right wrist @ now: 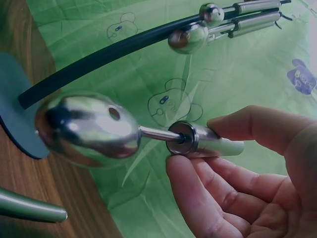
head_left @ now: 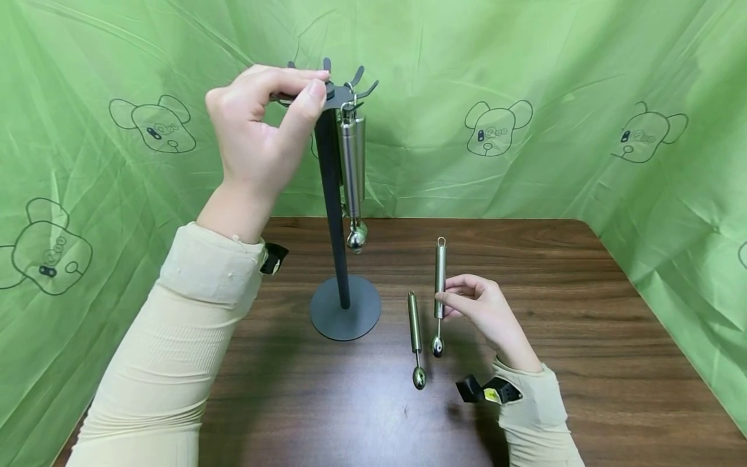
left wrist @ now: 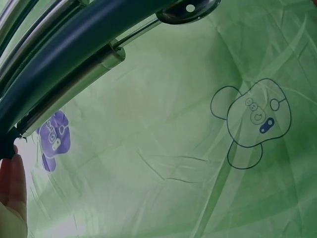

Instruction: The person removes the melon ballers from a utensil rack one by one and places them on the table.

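Observation:
My left hand (head_left: 259, 123) is up at the top of a dark hook stand (head_left: 331, 201), its thumb and forefinger pinching the hub where the hooks spread out. From those hooks hang steel melon ballers (head_left: 350, 168), scoops down; another with a holed scoop (left wrist: 190, 11) shows beside the pole in the left wrist view. Lower and to the right, my right hand (head_left: 481, 311) grips a melon baller (head_left: 440, 279) by its handle between thumb and fingers. Its loop points up and its oval scoop (right wrist: 89, 130), with a small hole, points down.
A second melon baller (head_left: 415, 324) lies on the brown wooden table (head_left: 583, 324), left of my right hand. The stand's round base (head_left: 364, 318) rests farther left. Green cloth (head_left: 420, 52) with printed bear heads walls in the back and sides.

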### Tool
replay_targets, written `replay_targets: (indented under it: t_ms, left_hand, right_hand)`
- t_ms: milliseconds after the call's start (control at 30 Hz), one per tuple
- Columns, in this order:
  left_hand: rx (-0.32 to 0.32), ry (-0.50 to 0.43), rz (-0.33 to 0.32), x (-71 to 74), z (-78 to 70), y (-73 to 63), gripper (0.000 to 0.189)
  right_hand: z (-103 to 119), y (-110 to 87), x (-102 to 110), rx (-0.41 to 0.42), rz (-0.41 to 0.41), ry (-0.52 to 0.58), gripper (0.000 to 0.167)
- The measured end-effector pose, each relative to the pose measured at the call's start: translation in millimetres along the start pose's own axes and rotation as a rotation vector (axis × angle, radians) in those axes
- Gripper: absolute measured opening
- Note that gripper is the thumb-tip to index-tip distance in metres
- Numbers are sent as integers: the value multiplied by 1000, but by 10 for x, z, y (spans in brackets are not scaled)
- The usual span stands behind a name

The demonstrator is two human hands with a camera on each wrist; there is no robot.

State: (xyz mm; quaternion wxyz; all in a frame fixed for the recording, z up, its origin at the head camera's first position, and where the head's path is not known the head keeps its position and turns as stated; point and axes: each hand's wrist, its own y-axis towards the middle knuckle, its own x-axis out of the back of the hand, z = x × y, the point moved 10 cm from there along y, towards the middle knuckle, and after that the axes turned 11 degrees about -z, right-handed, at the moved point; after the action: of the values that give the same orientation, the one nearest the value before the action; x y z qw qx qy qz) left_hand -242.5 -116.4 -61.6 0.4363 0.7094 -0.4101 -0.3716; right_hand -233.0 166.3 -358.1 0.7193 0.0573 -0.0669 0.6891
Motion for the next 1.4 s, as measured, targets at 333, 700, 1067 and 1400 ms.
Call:
replay_targets:
  t_ms: [333, 700, 1067, 1400]
  left_hand:
    - [54, -51, -8, 3, 54, -20, 31]
    - [82, -49, -18, 8, 78, -11, 33]
    - [121, -100, -31, 13, 156, -26, 36]
    - [126, -110, -43, 7, 160, -36, 36]
  right_hand:
    - [-198, 57, -43, -59, 81, -6, 32]
    - [-456, 147, -72, -124, 154, -23, 35]
    - [-744, 196, -141, -200, 171, -47, 28]
    - [-912, 201, -197, -266, 180, -58, 26]
